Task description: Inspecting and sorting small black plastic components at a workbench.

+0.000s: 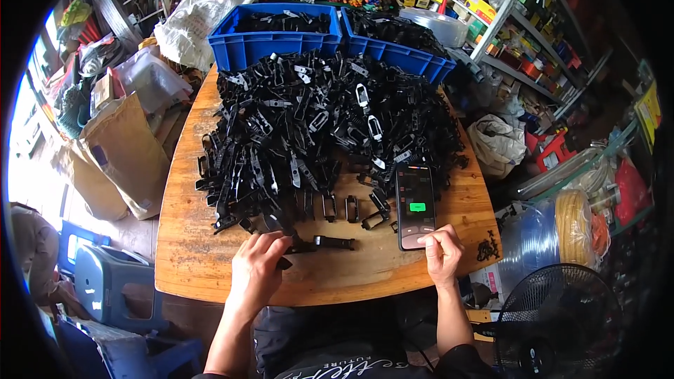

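My left hand (258, 261) is closed at the table's front edge, its fingers curled round a small black plastic part (283, 264) that is mostly hidden. Just right of those fingers lies a longer black plastic piece (335, 242). My right hand (444, 254) is curled in, with fingertips at the lower right corner of a phone (415, 203); nothing shows inside the fingers. The phone lies face up, its dark screen lit with a green button. Beyond both hands spreads a big heap of black plastic clip-like parts (316, 123), several standing singly at its near edge.
Two blue crates (277, 43) of black parts stand behind the heap on the wooden table (186, 238). Small black scraps (487, 246) lie at the right corner. A black fan (558, 319) is at lower right, a blue stool (116, 281) at left, near another person's sleeve (34, 245).
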{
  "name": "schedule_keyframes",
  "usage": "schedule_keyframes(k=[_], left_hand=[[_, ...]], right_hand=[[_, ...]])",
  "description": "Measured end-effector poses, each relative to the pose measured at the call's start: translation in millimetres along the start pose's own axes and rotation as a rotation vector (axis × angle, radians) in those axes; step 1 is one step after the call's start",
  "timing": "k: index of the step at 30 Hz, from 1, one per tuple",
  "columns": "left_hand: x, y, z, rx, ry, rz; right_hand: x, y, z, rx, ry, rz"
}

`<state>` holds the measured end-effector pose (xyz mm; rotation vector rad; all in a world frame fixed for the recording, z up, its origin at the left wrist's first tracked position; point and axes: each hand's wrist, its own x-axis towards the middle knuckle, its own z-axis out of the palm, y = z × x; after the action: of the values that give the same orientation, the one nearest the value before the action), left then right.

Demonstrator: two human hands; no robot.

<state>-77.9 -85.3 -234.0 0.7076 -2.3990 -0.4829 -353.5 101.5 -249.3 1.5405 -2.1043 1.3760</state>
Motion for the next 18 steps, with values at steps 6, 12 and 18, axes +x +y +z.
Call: schedule_keyframes(k=[6, 12, 18], left_hand=[[-12.5, 9.3, -13.2, -0.135, -0.078, -0.004], [-17.5, 17.4, 0.9, -0.054, -0.034, -0.03], [-17.2, 17.5, 7.8, -0.045, 0.084, -0.055]], right_hand=[[3.0, -7.8, -4.6, -0.036, -0.016, 0.049], [1.4, -1.8, -5.4, -0.032, -0.001, 0.021], [2.0, -1.7, -2.1, -0.037, 0.014, -0.032]])
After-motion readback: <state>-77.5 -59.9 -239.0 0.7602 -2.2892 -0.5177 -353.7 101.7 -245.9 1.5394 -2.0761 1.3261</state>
